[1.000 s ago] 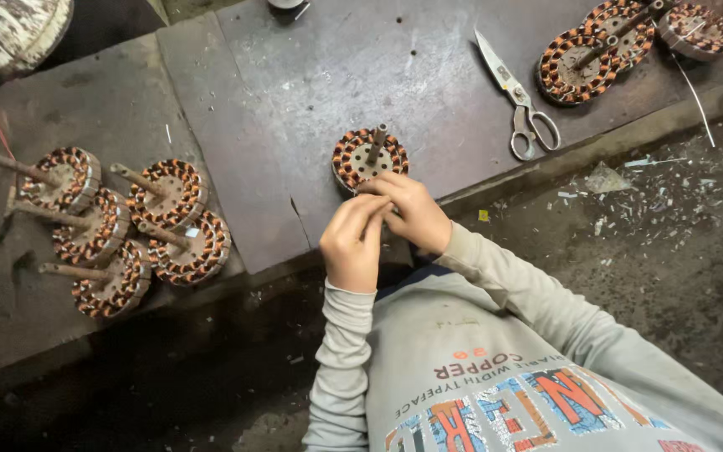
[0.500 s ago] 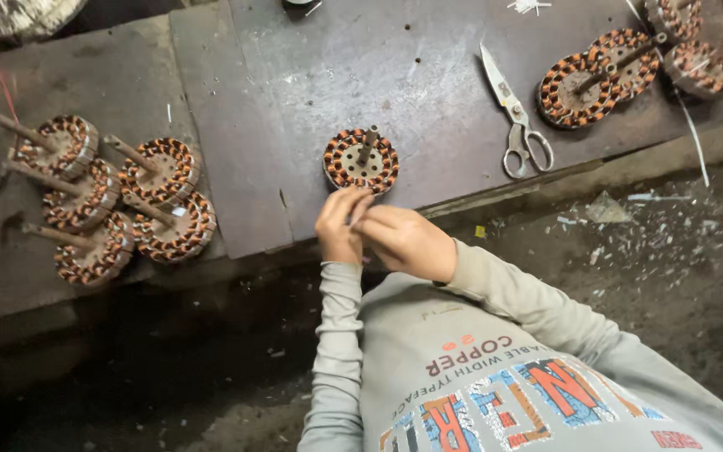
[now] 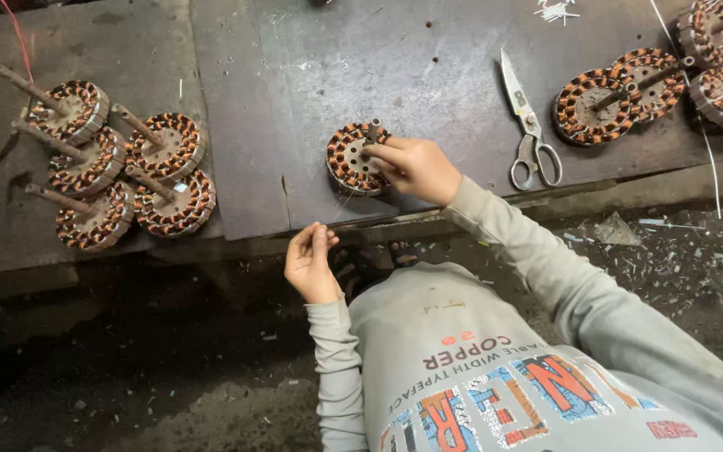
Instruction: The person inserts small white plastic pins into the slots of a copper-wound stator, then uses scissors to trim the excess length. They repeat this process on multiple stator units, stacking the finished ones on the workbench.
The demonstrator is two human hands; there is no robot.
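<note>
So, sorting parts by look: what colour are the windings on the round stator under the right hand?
Copper-orange, on the stator; head view.

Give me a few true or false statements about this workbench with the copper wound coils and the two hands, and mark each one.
1. The right hand touches the wound stator in the middle of the metal bench. True.
2. The left hand rests on the scissors. False: it is held off the near edge of the bench, fingers pinched together, and the scissors lie alone to the right.
3. A group of five stators with shafts sits at the left. True.
4. The scissors stand upright in a cup. False: they lie flat on the bench.
5. More stators lie at the far right. True.
</note>
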